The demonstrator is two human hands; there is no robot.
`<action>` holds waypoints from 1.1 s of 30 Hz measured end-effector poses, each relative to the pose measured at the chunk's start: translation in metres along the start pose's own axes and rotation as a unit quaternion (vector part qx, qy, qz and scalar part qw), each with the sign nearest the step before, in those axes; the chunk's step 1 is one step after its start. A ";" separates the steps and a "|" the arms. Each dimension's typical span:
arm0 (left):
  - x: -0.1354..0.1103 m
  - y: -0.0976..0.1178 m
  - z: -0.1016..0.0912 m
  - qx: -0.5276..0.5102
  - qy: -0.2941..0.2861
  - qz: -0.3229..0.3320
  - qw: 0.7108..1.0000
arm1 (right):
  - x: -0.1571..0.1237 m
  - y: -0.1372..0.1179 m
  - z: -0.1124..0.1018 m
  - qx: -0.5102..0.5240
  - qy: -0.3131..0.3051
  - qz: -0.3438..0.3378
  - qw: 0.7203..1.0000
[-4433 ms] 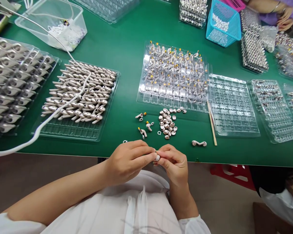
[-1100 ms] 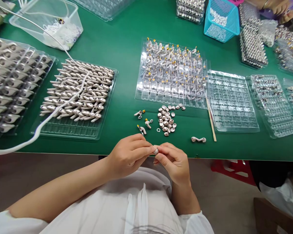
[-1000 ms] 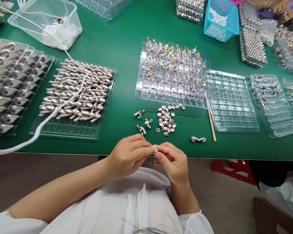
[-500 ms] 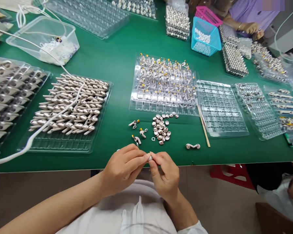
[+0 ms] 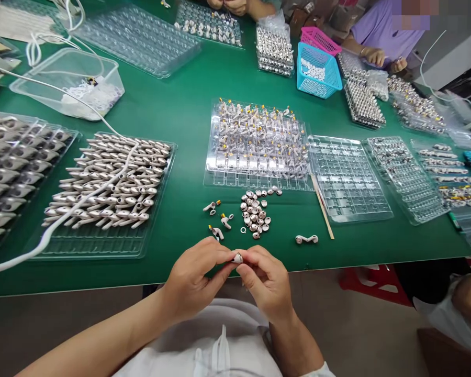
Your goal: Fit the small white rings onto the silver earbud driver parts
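Note:
Between the fingertips of both hands, just above the table's front edge, is a small pale earbud (image 5: 237, 258); much of it is covered by fingers. My left hand (image 5: 198, 275) pinches it from the left, and my right hand (image 5: 265, 280) grips it from the right. Just beyond lie several earbud caps (image 5: 256, 212) in a loose heap, with a small white ring (image 5: 243, 230) beside them. A few earbud stems with yellow tabs (image 5: 225, 222) rest to the left of the heap. One assembled-looking earbud piece (image 5: 306, 239) lies apart on the right.
A clear tray of yellow-tabbed earbud parts (image 5: 259, 139) stands behind the heap, with a thin wooden stick (image 5: 324, 212) at its right. Left is a tray of earbud shells (image 5: 110, 183), crossed by a white cable (image 5: 74, 207). Co-workers' hands (image 5: 372, 56) show at the far side.
Both hands still hold the earbud, which now shows more of its surface between the fingers. The view has shifted slightly, and another person's hands have come into view at the top.

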State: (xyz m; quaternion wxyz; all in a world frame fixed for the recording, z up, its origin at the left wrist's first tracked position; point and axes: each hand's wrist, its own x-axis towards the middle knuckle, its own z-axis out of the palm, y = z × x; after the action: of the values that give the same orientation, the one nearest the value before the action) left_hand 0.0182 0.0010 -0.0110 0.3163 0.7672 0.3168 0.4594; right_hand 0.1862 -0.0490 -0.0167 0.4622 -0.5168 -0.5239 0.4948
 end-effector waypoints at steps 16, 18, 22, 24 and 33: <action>-0.002 -0.002 -0.007 0.102 -0.024 0.103 0.989 | -0.001 -0.002 0.007 -0.134 0.072 -0.164 0.975; -0.002 -0.002 -0.007 0.086 -0.025 0.102 0.991 | -0.002 -0.002 0.007 -0.142 0.062 -0.178 0.972; -0.003 -0.002 -0.006 0.072 -0.011 0.101 0.992 | 0.001 -0.005 0.005 -0.122 0.047 -0.188 0.973; -0.003 -0.002 -0.005 0.074 -0.007 0.099 0.992 | 0.002 -0.006 0.004 -0.117 0.043 -0.186 0.975; -0.005 -0.004 -0.007 0.072 -0.023 0.105 0.992 | -0.004 0.000 -0.006 -0.048 0.000 -0.092 0.995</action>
State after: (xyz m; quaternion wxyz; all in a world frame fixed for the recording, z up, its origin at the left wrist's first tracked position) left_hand 0.0092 0.0012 -0.0136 0.2177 0.8270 0.2593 0.4488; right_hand 0.1927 -0.0530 -0.0160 0.4803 -0.4881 -0.5926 0.4242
